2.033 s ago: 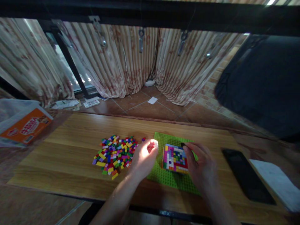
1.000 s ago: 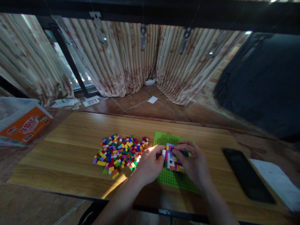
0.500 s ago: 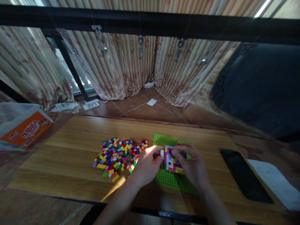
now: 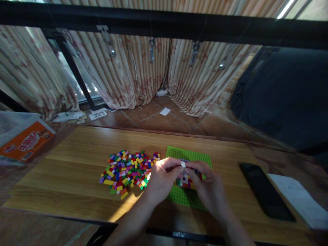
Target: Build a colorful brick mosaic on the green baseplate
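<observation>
A green studded baseplate [image 4: 189, 155] lies on the wooden table [image 4: 77, 171]. On it stands a block of many-coloured small bricks [image 4: 185, 181], mostly hidden under my hands. My left hand [image 4: 162, 179] and my right hand [image 4: 207, 182] meet above the block. Between their pinched fingertips sits a small white brick [image 4: 182, 164]. A loose heap of coloured bricks [image 4: 128, 169] lies just left of my left hand.
A black phone [image 4: 263, 193] and a white sheet [image 4: 297, 201] lie at the right of the table. An orange box in a clear bag [image 4: 23, 143] sits at the far left. Beyond the table are tiled floor and curtains.
Both hands have closed in over the brick block, covering most of it. The white brick has come from the left hand's fingers to between both hands' fingertips above the block.
</observation>
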Demonstrator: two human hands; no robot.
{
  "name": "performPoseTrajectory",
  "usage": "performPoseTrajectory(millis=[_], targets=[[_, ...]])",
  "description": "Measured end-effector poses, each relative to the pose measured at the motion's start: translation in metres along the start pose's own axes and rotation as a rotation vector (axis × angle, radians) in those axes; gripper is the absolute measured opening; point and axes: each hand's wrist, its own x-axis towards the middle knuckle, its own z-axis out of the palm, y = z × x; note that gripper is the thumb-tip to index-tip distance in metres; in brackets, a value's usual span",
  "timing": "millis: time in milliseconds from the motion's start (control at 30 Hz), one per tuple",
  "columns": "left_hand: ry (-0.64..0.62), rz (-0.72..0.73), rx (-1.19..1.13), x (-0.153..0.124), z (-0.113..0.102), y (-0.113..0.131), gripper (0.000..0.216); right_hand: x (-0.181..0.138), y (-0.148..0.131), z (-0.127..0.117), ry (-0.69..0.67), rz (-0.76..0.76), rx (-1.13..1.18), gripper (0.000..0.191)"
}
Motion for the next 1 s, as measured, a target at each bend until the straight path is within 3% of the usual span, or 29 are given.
performPoseTrajectory(millis=[267, 400, 500, 667, 1000], targets=[[0.049, -0.002, 0.072, 0.000, 0.005, -0.002, 0.016, -0.001, 0.003, -0.014, -0.017, 0.115, 0.100, 0.015], [0.110, 0.032, 0.262, 0.003, 0.000, 0.003, 0.015, 0.005, 0.014, -0.034, 0.053, -0.001, -0.153, 0.015], [0.143, 0.039, 0.406, 0.004, -0.006, 0.003, 0.014, 0.007, 0.021, -0.040, 0.031, -0.087, -0.291, 0.015], [0.097, 0.069, 0.545, 0.002, -0.008, -0.003, 0.016, 0.005, 0.023, -0.032, -0.071, -0.177, -0.403, 0.016], [0.073, 0.065, 0.668, 0.001, -0.007, -0.001, 0.016, 0.005, 0.023, -0.028, -0.066, -0.220, -0.486, 0.017]])
